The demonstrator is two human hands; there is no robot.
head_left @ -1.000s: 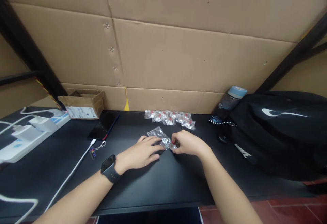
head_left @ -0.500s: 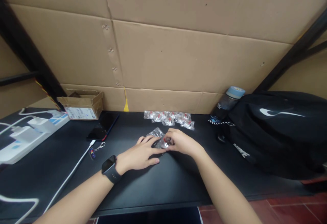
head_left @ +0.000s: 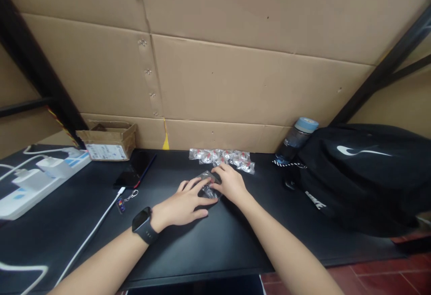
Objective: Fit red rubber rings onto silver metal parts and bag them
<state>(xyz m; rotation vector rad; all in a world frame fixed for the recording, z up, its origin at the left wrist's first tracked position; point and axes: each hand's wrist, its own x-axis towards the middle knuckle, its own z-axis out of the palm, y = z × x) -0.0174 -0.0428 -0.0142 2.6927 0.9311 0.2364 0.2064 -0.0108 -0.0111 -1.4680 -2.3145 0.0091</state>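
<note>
A small clear plastic bag point(head_left: 209, 191) lies on the black table in front of me, with a shiny, round, partly red piece showing inside it. My left hand point(head_left: 190, 200) lies flat with its fingers spread, the fingertips resting on the bag. Curled over the bag's right side, my right hand point(head_left: 230, 182) grips it between thumb and fingers; part of the bag is hidden under them. Just beyond, several similar bagged silver and red pieces point(head_left: 222, 156) lie in rows near the cardboard wall.
On the left are an open cardboard box point(head_left: 107, 147), a phone point(head_left: 134, 170), a keychain point(head_left: 121, 203), a white cable point(head_left: 90, 235) and a power strip point(head_left: 40, 178). A bottle point(head_left: 296, 138) and a black backpack point(head_left: 363, 178) stand on the right.
The shiny round piece went from my right fingers into the bag. My right hand moved slightly left and away from me. My left hand stayed almost in place.
</note>
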